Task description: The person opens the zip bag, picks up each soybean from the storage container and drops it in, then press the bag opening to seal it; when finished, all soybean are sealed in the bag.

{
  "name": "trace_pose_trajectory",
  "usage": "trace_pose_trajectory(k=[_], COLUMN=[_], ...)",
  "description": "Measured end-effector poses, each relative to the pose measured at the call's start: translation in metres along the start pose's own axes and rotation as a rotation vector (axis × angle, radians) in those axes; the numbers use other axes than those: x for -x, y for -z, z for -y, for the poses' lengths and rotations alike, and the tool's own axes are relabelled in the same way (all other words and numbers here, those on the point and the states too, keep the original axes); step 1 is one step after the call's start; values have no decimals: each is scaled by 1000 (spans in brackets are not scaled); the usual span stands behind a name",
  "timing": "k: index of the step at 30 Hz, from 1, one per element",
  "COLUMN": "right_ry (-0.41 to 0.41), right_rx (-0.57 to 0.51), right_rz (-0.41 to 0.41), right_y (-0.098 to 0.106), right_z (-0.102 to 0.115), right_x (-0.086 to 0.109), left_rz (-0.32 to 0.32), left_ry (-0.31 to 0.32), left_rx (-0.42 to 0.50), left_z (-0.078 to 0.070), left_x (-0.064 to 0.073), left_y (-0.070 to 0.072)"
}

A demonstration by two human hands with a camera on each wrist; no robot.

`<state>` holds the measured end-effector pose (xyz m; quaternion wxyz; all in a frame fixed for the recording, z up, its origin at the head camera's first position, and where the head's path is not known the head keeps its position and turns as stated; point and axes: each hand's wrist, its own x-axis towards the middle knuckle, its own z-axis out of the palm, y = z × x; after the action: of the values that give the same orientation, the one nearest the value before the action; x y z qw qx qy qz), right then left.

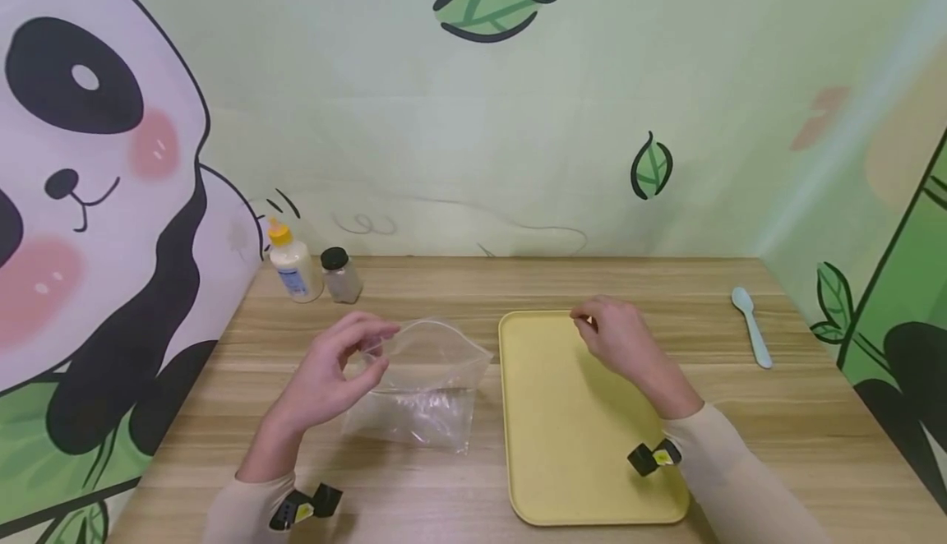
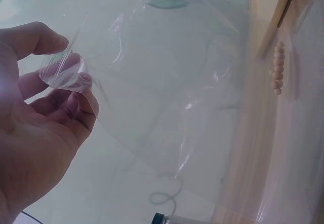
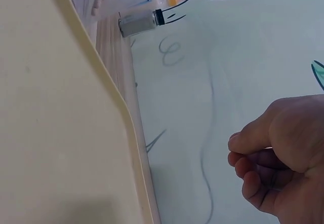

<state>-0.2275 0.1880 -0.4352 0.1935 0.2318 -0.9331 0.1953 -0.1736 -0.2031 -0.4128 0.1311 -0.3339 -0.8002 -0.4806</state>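
A clear plastic zip bag (image 1: 436, 412) stands with its mouth spread on the table, left of the yellow tray (image 1: 547, 445). At its upper left corner, my left hand (image 1: 336, 375) holds the film between thumb and fingers; the left wrist view shows the film bunched there against the curled fingers (image 2: 76, 110). A row of pale wooden beads (image 2: 277, 69) shows through the film; I cannot tell whether it lies inside the bag. Over the tray's far part is my right hand (image 1: 617, 343), thumb and fingertips drawn together with nothing visible between them.
A white bottle with a yellow cap (image 1: 294, 269) and a small jar with a black lid (image 1: 342, 277) stand at the back left of the table. A pale blue spoon (image 1: 752, 330) lies to the right of the tray. A printed backdrop (image 1: 370, 117) rises behind the table.
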Motion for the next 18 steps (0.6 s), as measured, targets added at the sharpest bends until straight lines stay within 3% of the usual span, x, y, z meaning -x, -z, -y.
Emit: trace_pose_trajectory(k=[18], right_ry=[29], right_rx=[-70], right_rz=[-75], right_y=[12], right_z=[25], right_x=[-2], left_rz=[-21], left_ry=[-11], left_rx=[-13], left_z=[-2], left_x=[-1], left_y=[0])
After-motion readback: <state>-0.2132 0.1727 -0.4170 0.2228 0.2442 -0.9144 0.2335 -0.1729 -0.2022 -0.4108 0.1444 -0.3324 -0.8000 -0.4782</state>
